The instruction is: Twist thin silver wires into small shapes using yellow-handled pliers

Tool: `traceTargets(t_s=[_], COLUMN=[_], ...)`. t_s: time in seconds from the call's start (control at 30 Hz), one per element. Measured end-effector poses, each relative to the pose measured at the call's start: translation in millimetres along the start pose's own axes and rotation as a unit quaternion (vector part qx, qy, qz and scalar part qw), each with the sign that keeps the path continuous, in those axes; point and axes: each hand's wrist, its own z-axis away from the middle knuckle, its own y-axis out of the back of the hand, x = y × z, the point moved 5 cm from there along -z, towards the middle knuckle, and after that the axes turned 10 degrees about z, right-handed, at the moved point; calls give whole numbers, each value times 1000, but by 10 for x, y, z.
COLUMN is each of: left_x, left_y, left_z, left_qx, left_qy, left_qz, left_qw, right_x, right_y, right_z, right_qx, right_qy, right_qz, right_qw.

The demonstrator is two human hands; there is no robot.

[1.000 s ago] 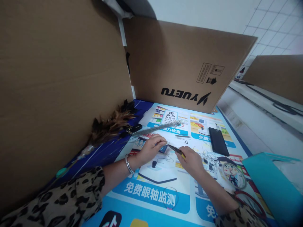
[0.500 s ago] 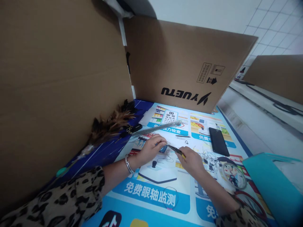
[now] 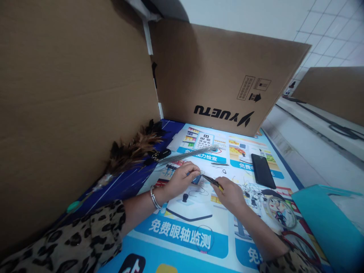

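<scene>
With thumb and fingers pinched together, my left hand holds a thin wire whose loose curve lies over the printed sheet below. In my right hand is a pair of pliers with dark jaws and a yellow-and-black handle. The tips of the jaws meet the wire right at my left fingertips; the exact grip is too small to make out. Beyond both hands lies a bundle of straight metal wires, and a few short dark pieces lie close by.
Tall cardboard panels stand at the left and back. Brown feathers lie along the left panel. To the right are a black phone, tangled wire bits, a clear round roll, a red ring and a turquoise box.
</scene>
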Motion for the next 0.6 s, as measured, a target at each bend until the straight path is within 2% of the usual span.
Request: traceTargets(t_s=[0.27, 0.5, 0.6], left_x=[-18, -74, -76], left_y=[-12, -14, -21], left_z=[3, 20, 17], left_qx=[2, 17, 13], left_qy=[37, 81, 79], left_qz=[78, 102, 102], left_qw=[996, 991, 991], right_x=[44, 62, 62], right_y=[-5, -31, -28], right_z=[-13, -9, -4], right_qx=[-7, 3, 6], right_qy=[-21, -27, -27], right_qz=[-32, -37, -40], right_qw=[999, 999, 999])
